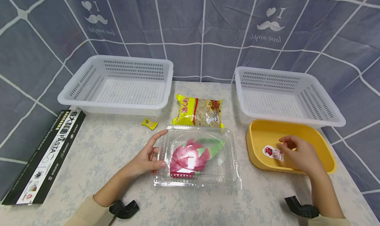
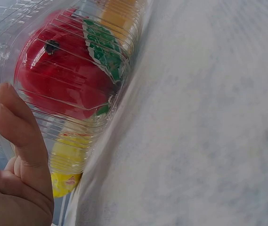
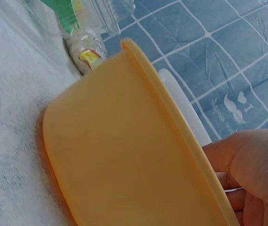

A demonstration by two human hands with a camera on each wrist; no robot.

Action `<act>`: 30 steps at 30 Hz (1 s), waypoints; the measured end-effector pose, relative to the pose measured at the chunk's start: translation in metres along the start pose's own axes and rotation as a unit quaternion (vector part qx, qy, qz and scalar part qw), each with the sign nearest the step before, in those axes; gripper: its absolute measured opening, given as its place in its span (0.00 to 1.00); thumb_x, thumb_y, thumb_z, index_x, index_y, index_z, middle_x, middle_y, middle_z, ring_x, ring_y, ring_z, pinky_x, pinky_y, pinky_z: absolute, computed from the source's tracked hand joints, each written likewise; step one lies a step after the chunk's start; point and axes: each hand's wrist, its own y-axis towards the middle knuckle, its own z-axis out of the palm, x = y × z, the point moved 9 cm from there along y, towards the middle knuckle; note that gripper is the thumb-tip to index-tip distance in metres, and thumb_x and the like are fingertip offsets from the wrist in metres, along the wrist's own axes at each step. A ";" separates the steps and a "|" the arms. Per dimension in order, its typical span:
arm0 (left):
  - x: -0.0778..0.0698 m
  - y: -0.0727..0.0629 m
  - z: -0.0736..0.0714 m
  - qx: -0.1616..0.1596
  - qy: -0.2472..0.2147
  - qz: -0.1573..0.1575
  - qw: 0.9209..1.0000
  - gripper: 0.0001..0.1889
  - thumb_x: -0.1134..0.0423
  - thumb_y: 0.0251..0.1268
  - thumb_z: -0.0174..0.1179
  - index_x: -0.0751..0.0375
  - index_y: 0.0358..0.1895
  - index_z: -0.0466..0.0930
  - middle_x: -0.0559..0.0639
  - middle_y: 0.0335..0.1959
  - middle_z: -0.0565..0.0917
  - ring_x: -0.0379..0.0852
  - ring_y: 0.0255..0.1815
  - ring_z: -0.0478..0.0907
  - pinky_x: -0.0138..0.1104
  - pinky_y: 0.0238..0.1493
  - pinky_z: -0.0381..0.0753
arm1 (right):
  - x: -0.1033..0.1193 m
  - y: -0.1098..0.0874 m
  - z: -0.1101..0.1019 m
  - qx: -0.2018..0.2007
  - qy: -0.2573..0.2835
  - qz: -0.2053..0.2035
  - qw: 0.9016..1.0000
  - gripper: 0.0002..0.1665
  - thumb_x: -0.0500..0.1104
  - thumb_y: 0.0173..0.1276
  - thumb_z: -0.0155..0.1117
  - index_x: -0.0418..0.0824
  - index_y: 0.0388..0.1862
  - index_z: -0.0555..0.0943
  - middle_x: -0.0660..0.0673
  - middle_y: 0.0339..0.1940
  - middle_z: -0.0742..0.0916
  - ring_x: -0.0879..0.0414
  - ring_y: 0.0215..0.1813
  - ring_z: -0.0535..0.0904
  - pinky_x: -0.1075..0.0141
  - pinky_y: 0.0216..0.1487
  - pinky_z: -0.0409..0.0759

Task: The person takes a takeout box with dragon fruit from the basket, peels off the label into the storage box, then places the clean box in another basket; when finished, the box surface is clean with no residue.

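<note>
In the head view, a clear plastic clamshell box [image 1: 213, 178] lies on the table with a pink-red dragon fruit with green tips [image 1: 190, 156] inside. My left hand [image 1: 151, 156] touches the left side of the box, index finger at the far corner and thumb near the front. Over a yellow basin [image 1: 252, 146] at the right hovers my right hand [image 1: 302, 155], fingers loosely bent. Beside its thumb, within the basin, is a small white label with a red fruit picture [image 1: 273, 152]; whether they touch is unclear. The right wrist view shows the basin wall [image 3: 124, 141] hiding the fingertips.
Two white slotted baskets [image 1: 118, 105] stand at the back, left and right. A yellow pasta bag [image 1: 199, 111] lies behind the clamshell. Near the left basket is a small yellow packet [image 1: 149, 123]. A long black pasta box [image 1: 47, 156] lies along the left edge.
</note>
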 end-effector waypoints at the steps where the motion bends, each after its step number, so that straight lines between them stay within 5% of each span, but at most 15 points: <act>1: 0.000 0.000 0.000 -0.001 -0.001 -0.001 1.000 0.49 0.71 0.59 0.66 0.51 0.77 0.41 0.53 0.28 0.70 0.36 0.12 0.71 0.29 0.13 0.74 | 0.001 -0.001 0.000 -0.004 0.001 0.000 1.000 0.20 0.49 0.71 0.62 0.32 0.47 0.79 0.43 0.33 0.81 0.50 0.37 0.73 0.72 0.32 0.72; 11: -0.002 0.000 0.000 -0.001 0.000 0.001 1.000 0.48 0.70 0.59 0.66 0.52 0.76 0.43 0.51 0.27 0.70 0.37 0.11 0.70 0.30 0.15 0.75 | 0.013 -0.010 -0.005 -0.045 0.009 -0.012 0.999 0.19 0.47 0.71 0.63 0.31 0.48 0.79 0.43 0.34 0.81 0.50 0.38 0.72 0.76 0.32 0.71; 18: -0.002 0.002 0.000 -0.007 0.036 -0.004 0.999 0.44 0.71 0.61 0.63 0.51 0.74 0.45 0.49 0.25 0.74 0.38 0.11 0.69 0.31 0.12 0.75 | 0.014 -0.014 -0.015 -0.083 0.036 -0.035 0.995 0.16 0.45 0.71 0.62 0.32 0.47 0.80 0.43 0.35 0.81 0.66 0.35 0.70 0.82 0.34 0.69; 30: -0.001 0.000 0.001 0.006 0.079 -0.026 0.997 0.39 0.73 0.62 0.62 0.55 0.72 0.50 0.46 0.20 0.67 0.39 0.11 0.68 0.33 0.12 0.75 | 0.001 -0.011 -0.037 -0.123 0.055 -0.024 0.991 0.17 0.44 0.71 0.61 0.30 0.48 0.80 0.58 0.32 0.79 0.70 0.34 0.69 0.83 0.34 0.68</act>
